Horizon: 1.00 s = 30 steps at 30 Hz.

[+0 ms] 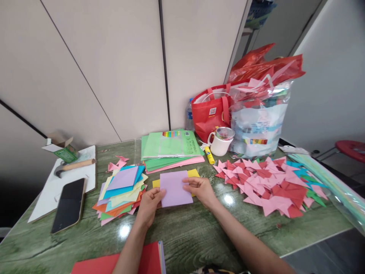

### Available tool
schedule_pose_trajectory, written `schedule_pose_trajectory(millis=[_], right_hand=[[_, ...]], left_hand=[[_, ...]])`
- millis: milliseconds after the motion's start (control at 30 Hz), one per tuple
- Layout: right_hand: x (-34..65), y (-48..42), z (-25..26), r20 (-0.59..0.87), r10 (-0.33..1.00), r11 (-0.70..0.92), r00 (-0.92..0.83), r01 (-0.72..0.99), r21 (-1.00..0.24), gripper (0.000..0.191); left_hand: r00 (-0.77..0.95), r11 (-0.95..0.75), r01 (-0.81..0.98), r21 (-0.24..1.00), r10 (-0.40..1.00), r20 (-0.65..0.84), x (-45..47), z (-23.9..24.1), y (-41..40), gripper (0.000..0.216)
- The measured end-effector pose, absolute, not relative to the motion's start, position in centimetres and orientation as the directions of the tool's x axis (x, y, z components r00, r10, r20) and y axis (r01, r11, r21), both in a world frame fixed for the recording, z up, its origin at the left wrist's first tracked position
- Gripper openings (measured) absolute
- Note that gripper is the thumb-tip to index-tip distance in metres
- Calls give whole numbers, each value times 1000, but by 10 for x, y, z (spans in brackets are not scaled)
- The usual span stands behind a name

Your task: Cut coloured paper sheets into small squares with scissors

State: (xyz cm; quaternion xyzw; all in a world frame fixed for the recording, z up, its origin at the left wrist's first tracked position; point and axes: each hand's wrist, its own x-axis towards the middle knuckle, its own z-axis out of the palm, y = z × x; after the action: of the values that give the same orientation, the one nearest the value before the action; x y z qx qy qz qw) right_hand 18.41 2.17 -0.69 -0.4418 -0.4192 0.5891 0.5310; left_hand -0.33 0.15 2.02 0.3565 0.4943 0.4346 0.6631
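The step in hand looks like steadying a square lilac paper (pixel 176 186) at the frame's centre, overlapping yellow paper (pixel 193 173) on the worktop (pixel 185 232). Left hand (pixel 149 204) pinches its left edge, right hand (pixel 202 191) its right, each grip closed on it. Shifting it likely calls for even, light pressure. Forearms (pixel 242 232) slant inward from the frame's bottom.

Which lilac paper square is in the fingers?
The lilac square between the left hand and right hand, with yellow paper showing on both sides. The lilac sheet topping the multicoloured stack is untouched.
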Motion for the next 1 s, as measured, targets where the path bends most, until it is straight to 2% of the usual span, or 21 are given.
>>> schedule_pose_trajectory(millis=[233,367,533,833,1000], right_hand=[[183,21,-7,-66,996,-79,-61,-237,-968,30],[183,21,-7,-65,996,-77,-58,-231,-970,31],[185,21,-6,-66,997,-72,-38,-224,-972,29],[184,21,-3,-40,999,-44,-21,-210,-977,25],[180,20,-6,-12,1000,-14,-11,-182,-983,24]], left_hand=[[228,409,-259,875,906,-356,-2,20,2,35],[191,425,-230,876,902,-388,-3,21,1,35],[241,468,-151,871,872,-427,-5,23,1,38],[234,434,-162,886,889,-393,-7,19,1,34],[153,356,-213,910,932,-329,-2,16,2,31]])
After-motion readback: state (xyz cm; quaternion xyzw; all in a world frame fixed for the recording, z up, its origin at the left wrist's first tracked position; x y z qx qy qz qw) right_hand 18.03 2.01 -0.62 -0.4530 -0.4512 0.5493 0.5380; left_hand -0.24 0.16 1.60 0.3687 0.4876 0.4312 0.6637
